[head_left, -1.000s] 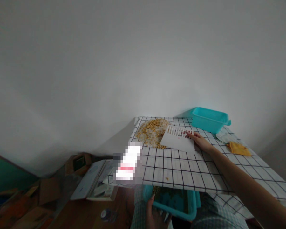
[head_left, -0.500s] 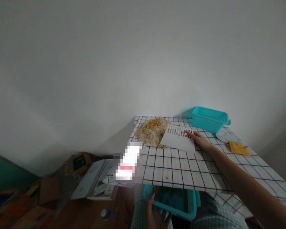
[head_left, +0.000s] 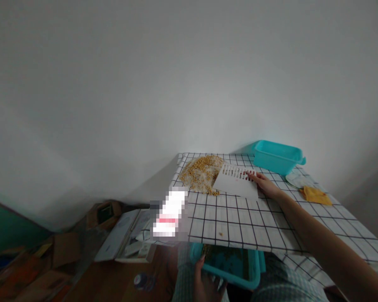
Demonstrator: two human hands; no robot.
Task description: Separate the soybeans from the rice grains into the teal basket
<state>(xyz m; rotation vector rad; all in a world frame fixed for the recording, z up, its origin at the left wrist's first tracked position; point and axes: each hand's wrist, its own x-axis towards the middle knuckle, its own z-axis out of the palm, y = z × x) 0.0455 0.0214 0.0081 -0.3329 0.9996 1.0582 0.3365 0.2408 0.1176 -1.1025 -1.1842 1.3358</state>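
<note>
My right hand [head_left: 265, 185] grips the right edge of a thin white sheet with a row of slots [head_left: 234, 184], fingers over the slotted end. The sheet lies on the checked tablecloth, its left side against a pile of yellow beans mixed with pale grains [head_left: 201, 174]. Below the table's front edge, a teal plastic basin [head_left: 228, 272] sits near my lap. My left hand [head_left: 206, 285] holds its near left rim, thumb over the edge and fingers underneath. Inside the basin are dark green-brown bits and some beans along the left; the table edge hides its far side.
A second teal basin [head_left: 277, 157] stands at the table's back right against the wall. Beside it lie a clear bag [head_left: 297, 179] and a yellow cloth [head_left: 316, 195]. A blurred-out white object [head_left: 170, 212] is at the left table edge. Boxes [head_left: 103, 216] and a bottle [head_left: 141, 281] are on the floor.
</note>
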